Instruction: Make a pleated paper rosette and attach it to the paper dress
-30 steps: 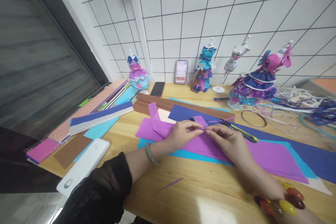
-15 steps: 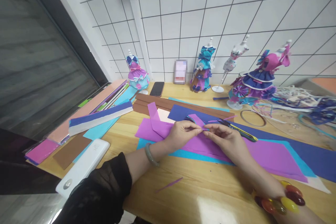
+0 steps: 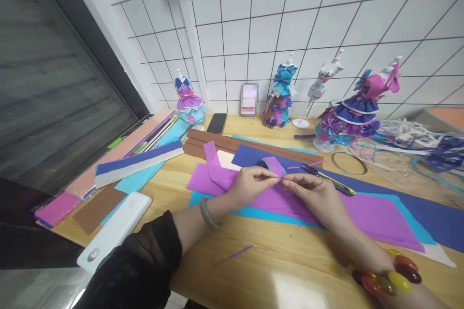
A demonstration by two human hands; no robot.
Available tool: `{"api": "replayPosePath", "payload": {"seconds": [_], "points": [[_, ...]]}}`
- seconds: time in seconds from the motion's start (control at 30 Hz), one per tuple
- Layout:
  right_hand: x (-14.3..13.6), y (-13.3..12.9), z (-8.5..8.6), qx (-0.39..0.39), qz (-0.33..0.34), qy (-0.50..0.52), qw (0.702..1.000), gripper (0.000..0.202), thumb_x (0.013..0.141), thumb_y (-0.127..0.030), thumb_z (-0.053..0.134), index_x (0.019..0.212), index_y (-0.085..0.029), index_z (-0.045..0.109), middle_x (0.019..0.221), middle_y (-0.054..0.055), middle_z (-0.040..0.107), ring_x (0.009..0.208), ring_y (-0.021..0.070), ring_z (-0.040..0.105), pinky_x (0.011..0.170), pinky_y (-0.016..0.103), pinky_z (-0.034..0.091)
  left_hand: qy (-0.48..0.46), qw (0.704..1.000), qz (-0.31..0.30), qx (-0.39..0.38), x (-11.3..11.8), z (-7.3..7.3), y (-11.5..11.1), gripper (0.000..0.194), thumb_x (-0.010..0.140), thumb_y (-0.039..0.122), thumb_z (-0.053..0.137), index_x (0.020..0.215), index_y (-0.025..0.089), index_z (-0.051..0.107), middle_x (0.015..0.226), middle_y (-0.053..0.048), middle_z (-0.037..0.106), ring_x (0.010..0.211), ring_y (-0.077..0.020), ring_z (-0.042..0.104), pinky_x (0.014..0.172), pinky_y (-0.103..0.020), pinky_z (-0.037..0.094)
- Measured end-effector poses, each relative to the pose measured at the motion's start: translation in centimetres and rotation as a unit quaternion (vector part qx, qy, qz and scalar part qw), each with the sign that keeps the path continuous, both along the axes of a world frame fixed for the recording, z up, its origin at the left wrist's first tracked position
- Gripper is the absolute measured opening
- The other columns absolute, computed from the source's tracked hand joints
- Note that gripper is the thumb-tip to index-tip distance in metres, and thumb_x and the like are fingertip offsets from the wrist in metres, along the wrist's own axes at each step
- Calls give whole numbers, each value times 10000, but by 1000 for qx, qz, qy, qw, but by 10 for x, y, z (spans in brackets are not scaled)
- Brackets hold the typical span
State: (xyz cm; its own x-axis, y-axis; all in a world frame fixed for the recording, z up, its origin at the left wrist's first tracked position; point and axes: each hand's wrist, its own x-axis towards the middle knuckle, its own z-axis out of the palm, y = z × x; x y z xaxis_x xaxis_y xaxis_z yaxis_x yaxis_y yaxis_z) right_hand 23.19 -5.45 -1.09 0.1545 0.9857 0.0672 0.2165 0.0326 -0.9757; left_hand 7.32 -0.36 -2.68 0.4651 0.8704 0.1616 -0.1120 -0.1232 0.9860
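Note:
Fingertips of my left hand (image 3: 253, 183) and my right hand (image 3: 311, 190) meet in a pinch on a purple paper strip (image 3: 274, 166). The strip curves up behind the fingers and shows a blue-green edge; its pinched end is mostly hidden. Beneath both hands lies a large purple sheet (image 3: 377, 215) over a light blue sheet (image 3: 255, 212). To the left of my left hand, a folded purple piece (image 3: 213, 164) stands out from the pile. A yellow and black utility knife (image 3: 337, 183) lies just beyond my right hand.
Small dress forms in paper dresses, such as the teal one (image 3: 284, 89), stand along the tiled wall. A dark phone (image 3: 217, 123) lies at the back. A white power-bank-like device (image 3: 114, 231) sits front left. At right are a brown ring (image 3: 350, 163) and tangled strips (image 3: 409, 133).
The purple strip has opened into a wider upright curve behind my fingertips. Both hands stay nearly in place, still pinching.

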Motion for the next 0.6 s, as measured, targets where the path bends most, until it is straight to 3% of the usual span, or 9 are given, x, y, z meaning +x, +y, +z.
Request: {"api": "replayPosePath", "payload": {"seconds": [0.33,0.6], "points": [[1,1,0,-43,9,84,996,230,560,-354,738,710,-187,692,756,48,701,704,181,621,700,307,481,-4,999,-1,35,-1,-1,1,208,673,302,642,789,133,673,817,-67,654,776,-144,592,727,-261,465],[2,2,-2,-62,-7,89,994,249,542,-374,746,702,-190,695,736,46,706,693,188,633,699,313,486,-6,1000,-23,9,-2,1,0,246,692,325,621,817,119,669,749,-60,645,676,-114,568,672,-242,458]]}}
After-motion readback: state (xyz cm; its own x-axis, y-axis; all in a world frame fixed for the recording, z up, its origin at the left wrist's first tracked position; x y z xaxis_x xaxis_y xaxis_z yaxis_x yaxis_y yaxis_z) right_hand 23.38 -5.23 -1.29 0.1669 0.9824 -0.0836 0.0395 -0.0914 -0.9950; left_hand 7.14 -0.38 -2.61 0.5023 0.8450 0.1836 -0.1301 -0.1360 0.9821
